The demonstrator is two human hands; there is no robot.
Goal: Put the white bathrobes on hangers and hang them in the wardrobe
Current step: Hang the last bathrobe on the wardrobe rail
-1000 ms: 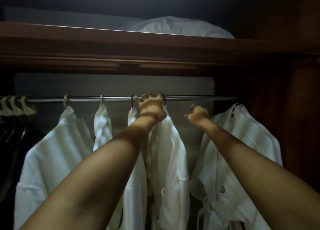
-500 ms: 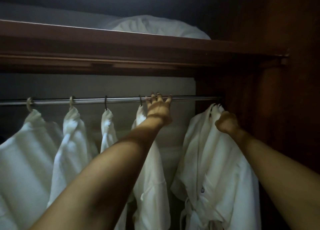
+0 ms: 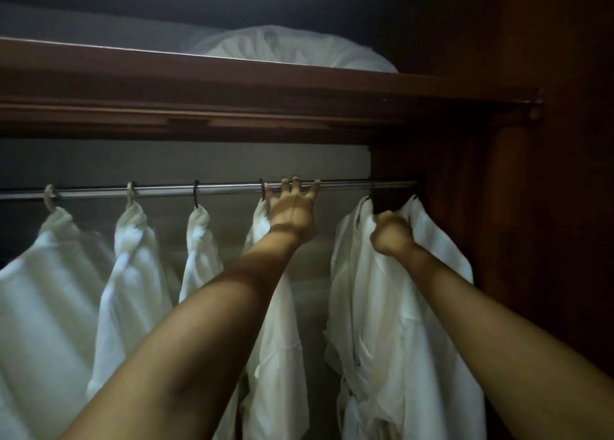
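Several white bathrobes hang from hooks on a metal rail [image 3: 159, 189] inside a dark wooden wardrobe. My left hand [image 3: 292, 209] reaches up with its fingers spread, fingertips touching the rail just right of a dark hanger hook [image 3: 263, 190]. The bathrobe [image 3: 275, 323] on that hook hangs behind my left forearm. My right hand [image 3: 392, 237] is a fist that grips the collar of the rightmost bathrobe [image 3: 392, 323], just below its dark hanger [image 3: 382, 204]. That hanger sits at the rail's right end.
A wooden shelf [image 3: 232, 84] runs above the rail, with white bedding [image 3: 299, 47] lying on it. The wardrobe's side wall [image 3: 531, 240] stands right beside the last robe. Three more robes [image 3: 133, 273] fill the rail's left part.
My right hand moved right with the rightmost robe, toward the side wall. My left hand let go of the hook and spread its fingers on the rail. The view shifted right.
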